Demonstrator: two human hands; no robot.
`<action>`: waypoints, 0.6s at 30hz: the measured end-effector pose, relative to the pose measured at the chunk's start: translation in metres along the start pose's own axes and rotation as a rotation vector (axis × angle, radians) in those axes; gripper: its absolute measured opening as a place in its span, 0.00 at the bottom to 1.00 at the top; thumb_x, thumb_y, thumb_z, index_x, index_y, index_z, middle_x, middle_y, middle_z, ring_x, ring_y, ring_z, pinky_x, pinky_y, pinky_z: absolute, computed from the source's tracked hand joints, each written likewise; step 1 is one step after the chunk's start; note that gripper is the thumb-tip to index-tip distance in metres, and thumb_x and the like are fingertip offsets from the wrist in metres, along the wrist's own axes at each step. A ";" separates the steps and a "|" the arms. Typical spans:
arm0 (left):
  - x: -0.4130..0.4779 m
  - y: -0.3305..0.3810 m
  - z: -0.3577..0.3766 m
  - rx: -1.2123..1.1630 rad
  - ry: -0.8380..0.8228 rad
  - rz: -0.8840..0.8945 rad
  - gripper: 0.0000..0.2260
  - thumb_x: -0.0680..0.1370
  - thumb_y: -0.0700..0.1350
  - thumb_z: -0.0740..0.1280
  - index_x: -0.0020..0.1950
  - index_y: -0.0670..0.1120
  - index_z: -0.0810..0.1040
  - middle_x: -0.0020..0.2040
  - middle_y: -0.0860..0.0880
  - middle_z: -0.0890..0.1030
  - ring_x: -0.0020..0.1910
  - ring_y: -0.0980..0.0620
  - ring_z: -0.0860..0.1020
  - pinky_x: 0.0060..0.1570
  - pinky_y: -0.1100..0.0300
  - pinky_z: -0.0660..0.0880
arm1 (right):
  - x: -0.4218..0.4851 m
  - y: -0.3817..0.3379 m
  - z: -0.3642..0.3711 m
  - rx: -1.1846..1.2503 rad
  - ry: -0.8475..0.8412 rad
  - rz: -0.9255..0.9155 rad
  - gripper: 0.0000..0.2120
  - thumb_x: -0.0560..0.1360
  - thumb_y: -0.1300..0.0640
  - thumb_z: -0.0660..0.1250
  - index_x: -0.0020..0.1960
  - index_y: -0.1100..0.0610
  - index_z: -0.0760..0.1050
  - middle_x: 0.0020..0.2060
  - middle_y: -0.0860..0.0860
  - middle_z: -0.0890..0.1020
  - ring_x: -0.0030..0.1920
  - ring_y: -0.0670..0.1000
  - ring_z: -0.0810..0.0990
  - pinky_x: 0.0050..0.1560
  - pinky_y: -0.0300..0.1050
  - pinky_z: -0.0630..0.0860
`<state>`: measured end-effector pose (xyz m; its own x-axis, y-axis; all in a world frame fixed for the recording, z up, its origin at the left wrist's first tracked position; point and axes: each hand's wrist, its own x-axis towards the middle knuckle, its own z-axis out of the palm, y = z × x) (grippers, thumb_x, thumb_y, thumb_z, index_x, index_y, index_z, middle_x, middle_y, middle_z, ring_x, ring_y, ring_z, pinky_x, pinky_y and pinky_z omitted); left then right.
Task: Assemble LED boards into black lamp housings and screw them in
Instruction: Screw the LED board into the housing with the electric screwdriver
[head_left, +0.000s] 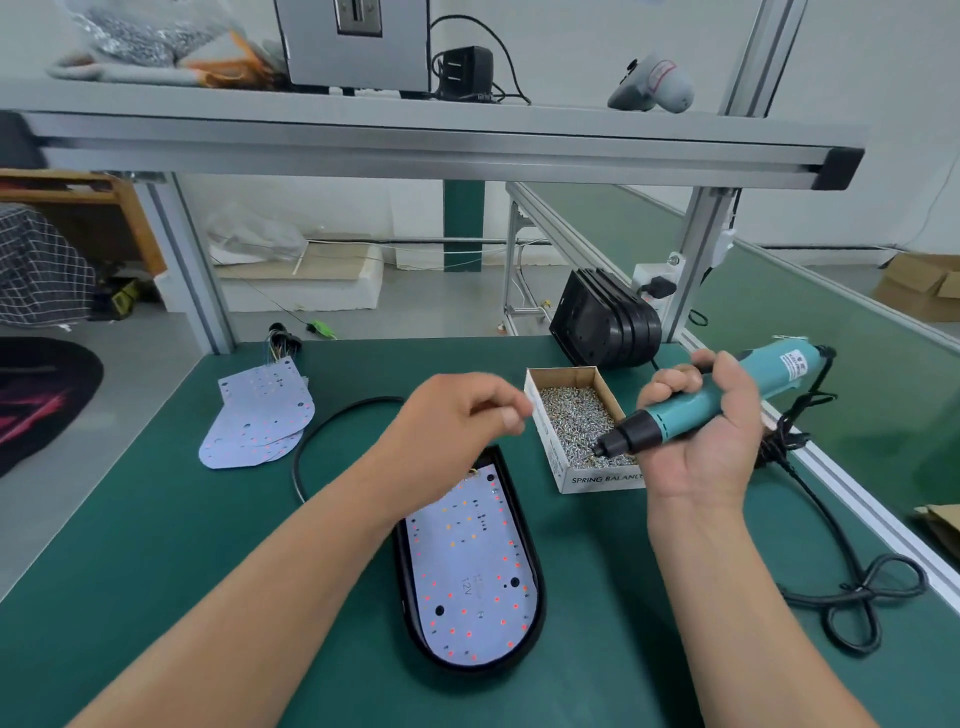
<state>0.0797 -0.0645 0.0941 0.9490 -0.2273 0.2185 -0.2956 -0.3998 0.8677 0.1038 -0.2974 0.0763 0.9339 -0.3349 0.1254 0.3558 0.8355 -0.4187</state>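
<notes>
Right hand (707, 437) gripping screwdriver (769, 370) (teal), board (467, 571) in housing (511, 487)

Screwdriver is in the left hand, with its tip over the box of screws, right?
Wrong hand. In the head view the right hand grips the screwdriver; the left hand holds no tool. The tip is over the box of screws, as you said.
</notes>
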 end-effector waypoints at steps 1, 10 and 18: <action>-0.013 -0.005 -0.007 -0.054 0.022 -0.018 0.10 0.80 0.40 0.72 0.49 0.56 0.87 0.45 0.59 0.88 0.47 0.59 0.85 0.46 0.68 0.78 | -0.004 0.006 0.004 -0.014 -0.020 0.015 0.04 0.81 0.58 0.67 0.48 0.57 0.75 0.35 0.49 0.72 0.35 0.47 0.75 0.37 0.40 0.77; -0.097 -0.040 -0.015 -0.163 0.076 -0.127 0.11 0.79 0.42 0.76 0.50 0.60 0.87 0.48 0.56 0.89 0.51 0.57 0.86 0.53 0.66 0.79 | -0.061 0.044 0.038 -0.099 -0.316 0.135 0.06 0.84 0.53 0.66 0.54 0.55 0.80 0.39 0.49 0.75 0.41 0.49 0.79 0.47 0.44 0.80; -0.098 -0.042 -0.008 -0.456 0.074 -0.128 0.09 0.76 0.40 0.76 0.51 0.54 0.87 0.49 0.47 0.89 0.53 0.49 0.88 0.55 0.63 0.80 | -0.072 0.045 0.045 -0.159 -0.341 0.126 0.06 0.84 0.53 0.63 0.52 0.54 0.78 0.37 0.48 0.74 0.41 0.48 0.79 0.47 0.43 0.78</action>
<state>-0.0001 -0.0188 0.0401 0.9848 -0.1315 0.1134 -0.1126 0.0135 0.9935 0.0540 -0.2164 0.0885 0.9376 -0.0481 0.3445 0.2530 0.7739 -0.5805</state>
